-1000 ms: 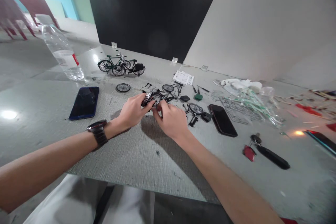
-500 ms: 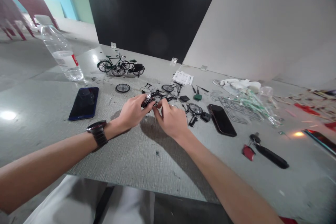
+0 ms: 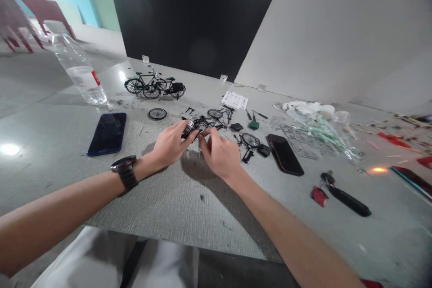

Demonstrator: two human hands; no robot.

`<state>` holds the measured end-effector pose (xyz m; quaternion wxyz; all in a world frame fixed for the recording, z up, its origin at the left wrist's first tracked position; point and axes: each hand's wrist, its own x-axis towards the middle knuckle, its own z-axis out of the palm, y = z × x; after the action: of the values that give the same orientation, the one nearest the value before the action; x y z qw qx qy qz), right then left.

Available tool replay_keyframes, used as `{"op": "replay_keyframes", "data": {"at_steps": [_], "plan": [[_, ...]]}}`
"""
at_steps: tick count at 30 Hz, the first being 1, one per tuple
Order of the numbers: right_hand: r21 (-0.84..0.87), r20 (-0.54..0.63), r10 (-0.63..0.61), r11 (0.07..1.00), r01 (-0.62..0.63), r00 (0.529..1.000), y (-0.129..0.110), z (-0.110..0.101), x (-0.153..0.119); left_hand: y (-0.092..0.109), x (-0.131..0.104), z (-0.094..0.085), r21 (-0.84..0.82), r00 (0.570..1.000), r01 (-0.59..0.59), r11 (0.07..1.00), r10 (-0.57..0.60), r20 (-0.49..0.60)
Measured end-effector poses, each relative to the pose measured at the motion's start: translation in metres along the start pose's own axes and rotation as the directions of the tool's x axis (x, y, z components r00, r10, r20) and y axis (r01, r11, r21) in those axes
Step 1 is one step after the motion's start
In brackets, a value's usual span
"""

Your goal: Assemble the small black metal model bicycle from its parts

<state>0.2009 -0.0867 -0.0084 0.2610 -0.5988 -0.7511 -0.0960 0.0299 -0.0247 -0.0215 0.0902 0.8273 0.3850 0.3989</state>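
Observation:
Between my hands, just above the table, is a small black model bicycle part [image 3: 189,129] with silvery bits. My left hand [image 3: 173,143] is closed around it, hiding much of its shape. The thumb and forefinger of my right hand [image 3: 220,150] pinch at its right end; what exactly they grip is too small to make out. Right behind my fingers lie a black bicycle frame [image 3: 216,122] and a loose wheel [image 3: 214,113]. Another wheel [image 3: 251,140] lies beside my right hand, among black parts. A single wheel [image 3: 157,114] rests flat beyond my left hand.
Two model bicycles [image 3: 153,85] stand at the back left, near a water bottle [image 3: 81,74]. Phones lie left [image 3: 107,133] and right [image 3: 285,154] of my hands. To the right are keys [image 3: 349,200], plastic packaging [image 3: 330,132] and a folded sheet [image 3: 235,100].
My right finger and thumb have shifted very slightly at the part's end. My left hand keeps its hold, and the things on the table stay put.

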Motion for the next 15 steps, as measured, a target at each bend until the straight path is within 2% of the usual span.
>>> {"op": "replay_keyframes", "data": {"at_steps": [7,15], "plan": [[0.026,-0.141,-0.017,0.999,0.021,0.990,0.0034,0.0027,-0.0011,0.0006,-0.0020,0.0000,-0.073,0.997,-0.078,0.994,0.078,-0.010],[0.054,-0.169,0.035,0.998,-0.026,0.985,0.0056,-0.0005,-0.0004,-0.0016,-0.0027,-0.0002,-0.197,0.968,-0.232,0.953,0.246,0.050]]}}
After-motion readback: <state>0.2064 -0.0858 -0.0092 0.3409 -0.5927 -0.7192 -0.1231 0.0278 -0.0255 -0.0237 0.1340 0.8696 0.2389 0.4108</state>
